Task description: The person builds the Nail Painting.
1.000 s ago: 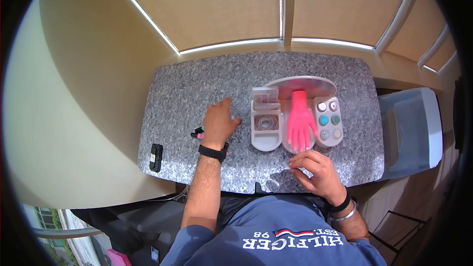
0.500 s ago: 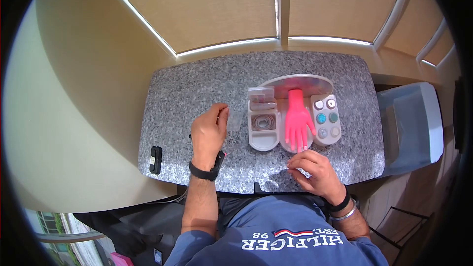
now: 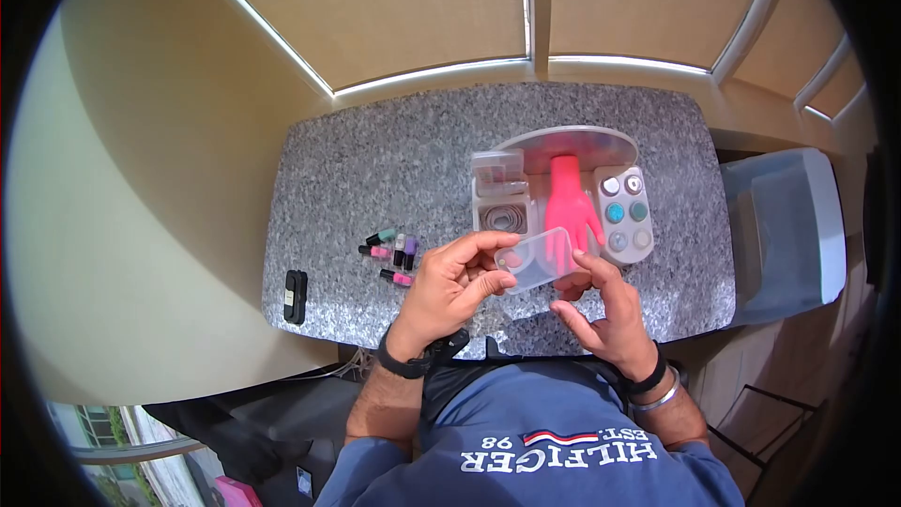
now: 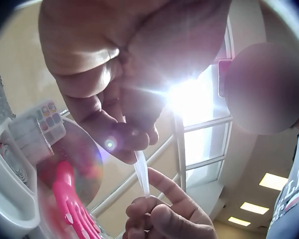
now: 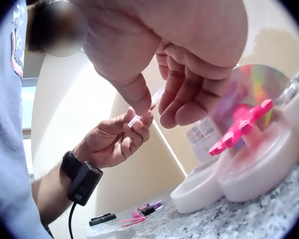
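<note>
My left hand (image 3: pixel 448 289) pinches one end of a small clear plastic case (image 3: pixel 537 263) with rounded corners, between thumb and fingers. It is held up over the table in front of a pink practice hand (image 3: pixel 566 192). In the left wrist view the case (image 4: pixel 141 174) appears edge-on as a thin translucent strip. My right hand (image 3: pixel 610 314) is at the case's other end, index fingertip right at its edge, thumb apart from it. Part of the pink hand's fingers shows through the clear plastic. In the right wrist view my right fingers (image 5: pixel 187 94) hang loosely bent.
A white organizer (image 3: pixel 601 268) holds the pink hand, a coiled strip (image 3: pixel 504 219) and several small round jars (image 3: pixel 615 213). Several nail polish bottles (image 3: pixel 399 249) lie on the speckled table at left, near a black case (image 3: pixel 296 297). A translucent bin (image 3: pixel 784 239) stands right.
My left hand has lifted the clear case off the table and brought it right, in front of the organizer. My right hand has spread its fingers and moved up to the case. The polish bottles are uncovered.
</note>
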`<state>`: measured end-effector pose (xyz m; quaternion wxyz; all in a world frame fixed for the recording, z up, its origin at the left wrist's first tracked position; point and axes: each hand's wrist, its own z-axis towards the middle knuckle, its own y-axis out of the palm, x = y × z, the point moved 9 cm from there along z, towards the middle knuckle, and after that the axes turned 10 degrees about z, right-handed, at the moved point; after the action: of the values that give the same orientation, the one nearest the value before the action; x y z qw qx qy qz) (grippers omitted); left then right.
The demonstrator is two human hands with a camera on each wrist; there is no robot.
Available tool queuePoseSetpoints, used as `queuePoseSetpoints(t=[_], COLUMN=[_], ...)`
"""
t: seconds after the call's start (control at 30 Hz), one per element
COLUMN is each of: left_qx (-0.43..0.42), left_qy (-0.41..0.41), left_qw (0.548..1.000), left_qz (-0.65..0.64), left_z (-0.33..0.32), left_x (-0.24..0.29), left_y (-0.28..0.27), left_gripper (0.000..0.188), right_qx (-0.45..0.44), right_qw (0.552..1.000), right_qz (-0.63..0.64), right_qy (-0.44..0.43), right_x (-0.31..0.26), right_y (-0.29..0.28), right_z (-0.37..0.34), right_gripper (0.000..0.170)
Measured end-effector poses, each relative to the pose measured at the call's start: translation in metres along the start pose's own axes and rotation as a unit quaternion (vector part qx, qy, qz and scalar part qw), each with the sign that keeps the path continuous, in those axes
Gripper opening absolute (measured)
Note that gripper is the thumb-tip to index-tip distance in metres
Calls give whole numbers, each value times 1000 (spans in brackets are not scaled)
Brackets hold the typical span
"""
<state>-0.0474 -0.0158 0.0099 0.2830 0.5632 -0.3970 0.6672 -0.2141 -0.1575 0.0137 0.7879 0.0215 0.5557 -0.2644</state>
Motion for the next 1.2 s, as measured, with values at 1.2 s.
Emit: queuePoseSetpoints(t=[1.2], left_qx=[74], left_qy=[28], left_qw=[912], left_qz=[402], left_z=[41], left_x=[-51], left_y=[-26], left_gripper=[68], right_qx=[-17], right_qw=[999], right_qz=[-16], right_qy=[29], right_x=[3], right_y=[-3], right_z=[-2], right_gripper=[40])
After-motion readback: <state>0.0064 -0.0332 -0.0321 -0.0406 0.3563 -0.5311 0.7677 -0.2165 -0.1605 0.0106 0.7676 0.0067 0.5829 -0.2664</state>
